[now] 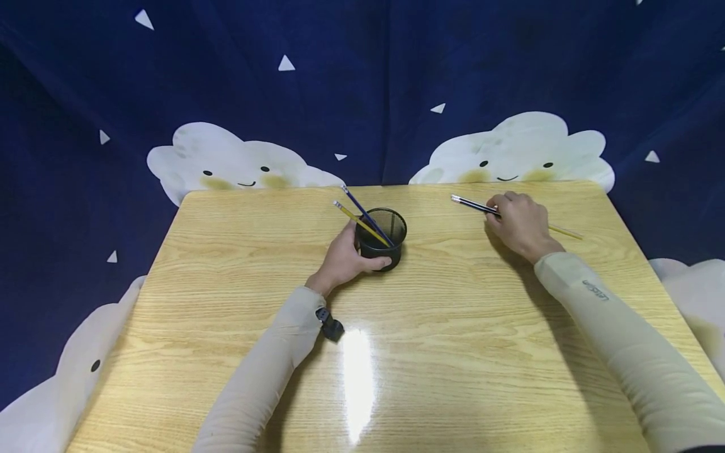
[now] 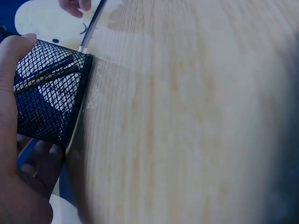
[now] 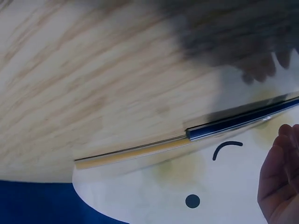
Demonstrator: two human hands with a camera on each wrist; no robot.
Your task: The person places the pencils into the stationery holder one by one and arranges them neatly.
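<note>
From the head view we see the left hand [image 1: 347,257] wrapped round the black mesh cup [image 1: 382,239], thumb on the near side and fingers on the far wall, which looks to us like a steadying hold, keeping the cup upright near the middle of the desk [image 1: 226,277]. A yellow pencil [image 1: 361,224] and a blue pencil [image 1: 367,215] lean in the cup, their ends pointing up and to the left. Well apart, near the far right edge, the right hand [image 1: 521,225] lies knuckles-up over a dark pencil [image 1: 470,204], fingers curled and pinching it; a second, yellowish pencil [image 1: 566,232] shows from under the hand on its right. The forearm stretches forward, the wrist low to the wood.

From the left wrist view we find the cup's mesh wall [image 2: 46,93] gripped between the thumb above and the fingers [image 2: 42,163] below, its base on the desk.

From the right wrist view, blurred, we make out the dark pencil [image 3: 243,121] along the desk's edge in line with a yellowish pencil [image 3: 131,153], and part of the hand [image 3: 280,177] at the lower right; here we cannot tell the grip.
</note>
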